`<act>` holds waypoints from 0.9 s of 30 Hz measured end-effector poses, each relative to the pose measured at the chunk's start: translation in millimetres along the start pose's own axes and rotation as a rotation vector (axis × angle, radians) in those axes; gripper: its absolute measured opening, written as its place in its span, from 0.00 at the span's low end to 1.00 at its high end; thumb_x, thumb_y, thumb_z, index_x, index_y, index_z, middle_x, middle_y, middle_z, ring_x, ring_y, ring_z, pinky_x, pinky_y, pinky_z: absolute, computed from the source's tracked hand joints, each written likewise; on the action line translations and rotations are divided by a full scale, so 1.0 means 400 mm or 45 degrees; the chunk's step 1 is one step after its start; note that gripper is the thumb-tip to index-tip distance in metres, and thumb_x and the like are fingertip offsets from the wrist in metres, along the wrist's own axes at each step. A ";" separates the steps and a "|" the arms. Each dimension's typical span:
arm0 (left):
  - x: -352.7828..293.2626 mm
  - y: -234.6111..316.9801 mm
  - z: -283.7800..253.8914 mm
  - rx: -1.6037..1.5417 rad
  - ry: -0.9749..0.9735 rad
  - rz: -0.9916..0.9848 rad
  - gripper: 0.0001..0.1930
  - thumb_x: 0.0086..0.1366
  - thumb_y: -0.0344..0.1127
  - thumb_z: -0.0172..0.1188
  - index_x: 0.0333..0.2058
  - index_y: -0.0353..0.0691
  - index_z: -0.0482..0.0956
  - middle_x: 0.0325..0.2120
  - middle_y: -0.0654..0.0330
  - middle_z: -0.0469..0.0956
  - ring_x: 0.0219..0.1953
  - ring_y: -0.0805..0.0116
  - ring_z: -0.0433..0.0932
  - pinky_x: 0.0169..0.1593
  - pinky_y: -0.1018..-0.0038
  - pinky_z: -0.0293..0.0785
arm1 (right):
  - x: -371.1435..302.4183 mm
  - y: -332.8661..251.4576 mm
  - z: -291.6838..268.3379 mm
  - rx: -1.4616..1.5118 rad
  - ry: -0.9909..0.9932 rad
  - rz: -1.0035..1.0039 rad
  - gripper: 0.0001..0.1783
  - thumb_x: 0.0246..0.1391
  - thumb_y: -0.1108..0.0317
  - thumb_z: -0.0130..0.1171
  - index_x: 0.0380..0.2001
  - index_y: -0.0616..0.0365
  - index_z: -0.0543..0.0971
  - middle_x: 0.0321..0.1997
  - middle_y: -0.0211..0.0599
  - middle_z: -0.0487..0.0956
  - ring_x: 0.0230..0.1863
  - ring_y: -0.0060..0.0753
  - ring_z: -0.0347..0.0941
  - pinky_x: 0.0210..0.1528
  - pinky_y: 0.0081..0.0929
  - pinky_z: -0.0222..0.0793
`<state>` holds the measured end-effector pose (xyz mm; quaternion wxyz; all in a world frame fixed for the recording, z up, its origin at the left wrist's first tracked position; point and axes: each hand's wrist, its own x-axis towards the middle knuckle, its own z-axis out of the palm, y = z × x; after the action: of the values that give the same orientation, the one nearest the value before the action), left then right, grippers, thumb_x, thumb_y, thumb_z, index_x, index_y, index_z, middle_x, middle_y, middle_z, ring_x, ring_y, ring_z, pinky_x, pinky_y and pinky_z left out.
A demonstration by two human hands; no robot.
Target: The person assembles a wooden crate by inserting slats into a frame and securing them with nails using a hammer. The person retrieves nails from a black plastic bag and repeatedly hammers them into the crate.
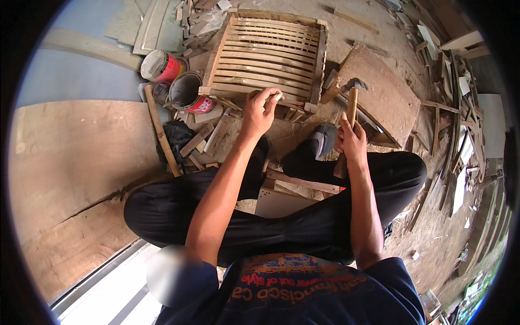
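My right hand (352, 139) is wrapped round the wooden handle of a hammer (352, 103), whose dark metal head points away from me. My left hand (259, 112) is closed in a pinch at the near edge of a slatted wooden frame (316, 59). Whatever its fingertips hold, if anything, is too small to make out. The frame lies flat on the floor beyond my feet, with thin parallel slats running across it between thicker side rails. A brown wooden board (379, 89) slopes beside it on the right, beyond the hammer.
Two red-sided buckets (187, 89) (161, 66) stand left of the frame. A wooden stick (161, 130) leans near scrap wood (197, 138). Below my crossed legs lies a wooden piece (303, 183). Piled offcuts (452, 119) line the right side; a large plywood sheet (81, 162) stands left.
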<state>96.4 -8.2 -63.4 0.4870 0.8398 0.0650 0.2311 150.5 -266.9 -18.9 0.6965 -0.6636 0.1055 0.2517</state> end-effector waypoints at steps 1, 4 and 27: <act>0.001 -0.001 0.000 0.022 0.010 0.021 0.06 0.72 0.34 0.57 0.42 0.40 0.80 0.32 0.62 0.85 0.33 0.61 0.80 0.49 0.67 0.72 | -0.002 0.001 0.002 -0.015 -0.009 0.004 0.17 0.70 0.54 0.56 0.32 0.54 0.69 0.18 0.21 0.61 0.12 0.16 0.55 0.14 0.21 0.51; 0.002 0.001 0.000 0.072 0.027 0.052 0.08 0.73 0.33 0.56 0.39 0.35 0.80 0.32 0.58 0.84 0.37 0.62 0.82 0.45 0.70 0.75 | -0.011 0.000 0.006 -0.013 -0.007 0.037 0.18 0.70 0.54 0.56 0.31 0.53 0.68 0.18 0.20 0.60 0.12 0.16 0.55 0.14 0.21 0.51; 0.004 0.009 -0.018 0.256 0.015 0.239 0.06 0.68 0.34 0.63 0.40 0.39 0.83 0.36 0.56 0.85 0.40 0.55 0.83 0.48 0.64 0.74 | -0.011 -0.005 0.008 -0.058 -0.030 0.029 0.18 0.69 0.53 0.56 0.31 0.53 0.69 0.17 0.19 0.60 0.12 0.15 0.56 0.14 0.21 0.52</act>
<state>94.1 -4.0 -57.0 0.3760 0.8854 0.0120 0.2730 147.2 -264.7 -14.7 0.6797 -0.6749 0.0989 0.2697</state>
